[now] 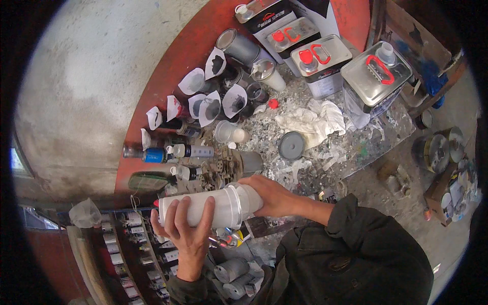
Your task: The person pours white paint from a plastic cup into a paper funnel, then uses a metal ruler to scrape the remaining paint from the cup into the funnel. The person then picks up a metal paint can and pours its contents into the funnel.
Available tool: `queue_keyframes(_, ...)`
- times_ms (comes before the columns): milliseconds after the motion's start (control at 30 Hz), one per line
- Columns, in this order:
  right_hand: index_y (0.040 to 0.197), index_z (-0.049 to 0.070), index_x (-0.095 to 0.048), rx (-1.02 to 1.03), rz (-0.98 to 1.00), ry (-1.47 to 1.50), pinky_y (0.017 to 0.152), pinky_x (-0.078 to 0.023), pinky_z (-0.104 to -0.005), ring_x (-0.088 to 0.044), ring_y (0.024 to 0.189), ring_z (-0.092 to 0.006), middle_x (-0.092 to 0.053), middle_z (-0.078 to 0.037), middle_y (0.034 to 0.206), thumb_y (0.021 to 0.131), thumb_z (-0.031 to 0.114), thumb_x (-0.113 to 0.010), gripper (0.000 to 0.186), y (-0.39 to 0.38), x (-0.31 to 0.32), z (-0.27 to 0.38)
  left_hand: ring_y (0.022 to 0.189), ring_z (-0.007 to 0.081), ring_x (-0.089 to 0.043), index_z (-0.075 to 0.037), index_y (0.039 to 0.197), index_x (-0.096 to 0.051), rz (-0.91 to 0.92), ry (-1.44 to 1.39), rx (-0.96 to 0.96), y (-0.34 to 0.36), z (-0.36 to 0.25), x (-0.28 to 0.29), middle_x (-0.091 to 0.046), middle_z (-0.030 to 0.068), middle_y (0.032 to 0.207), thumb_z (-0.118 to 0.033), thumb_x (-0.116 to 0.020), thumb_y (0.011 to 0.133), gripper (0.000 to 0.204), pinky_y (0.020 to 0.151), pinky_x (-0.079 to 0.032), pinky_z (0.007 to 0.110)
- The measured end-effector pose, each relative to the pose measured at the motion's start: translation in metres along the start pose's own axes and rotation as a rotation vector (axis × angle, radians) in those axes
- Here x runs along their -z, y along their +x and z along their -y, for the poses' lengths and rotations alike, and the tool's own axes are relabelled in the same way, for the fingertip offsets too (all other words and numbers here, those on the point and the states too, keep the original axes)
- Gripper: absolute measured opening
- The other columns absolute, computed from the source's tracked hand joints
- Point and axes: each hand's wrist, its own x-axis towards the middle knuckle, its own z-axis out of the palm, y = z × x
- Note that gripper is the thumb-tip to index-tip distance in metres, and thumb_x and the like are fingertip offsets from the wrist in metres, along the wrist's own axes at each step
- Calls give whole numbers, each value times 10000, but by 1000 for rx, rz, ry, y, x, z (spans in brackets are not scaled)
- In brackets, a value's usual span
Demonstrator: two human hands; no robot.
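Note:
A long stack of translucent white plastic cups (pixel 222 208) lies sideways between my two hands above the near edge of the workbench. My left hand (pixel 187 227) is wrapped round its left part, fingers over the top. At the right end, my right hand (pixel 269 195) grips the last cup, whose rim stands slightly out from the rest. The right palm hides part of that end. Just beyond the stack is a grey metal container (pixel 250 162) beside a dirty mechanical device (pixel 223 168).
The paint-crusted bench (pixel 356 157) holds a crumpled white cloth (pixel 315 122), a round dark lid (pixel 292 146), a clear cup (pixel 226 132) and several paper-topped cans. Metal jugs, including one with a red handle (pixel 378 71), stand at the back right. Shelves of bottles (pixel 134 231) sit lower left.

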Motion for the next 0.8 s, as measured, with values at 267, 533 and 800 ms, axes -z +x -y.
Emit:
queue_keyframes(267,1421,69,-467,-5,15,-1,1048,-455,-485,-553,1223,-410,-580,-186,1277,654,127,-861,864,-4,-3,1,1285,288,-469,-304,1249,-691,33,-60,73,-9,-1,-3,-528,57,1299,-88,-730,756,540,1186,-255,623)
queue_keyframes(533,1431,89,-467,-99,58,22,1097,-438,-477,-535,1276,-405,-568,-185,1324,640,98,-860,884,-9,-2,4,1185,347,-540,-142,1338,-601,261,-544,369,-26,-4,-26,-587,116,1237,-15,-807,625,753,1081,-370,526)
queue_keyframes(800,1432,87,-474,-158,89,-37,1074,-461,-475,-553,1267,-413,-562,-187,1345,646,87,-851,872,-21,9,8,1174,376,-549,-56,1312,-583,133,-863,717,-79,-35,-61,-593,170,1279,-51,-874,646,727,1013,-435,465)
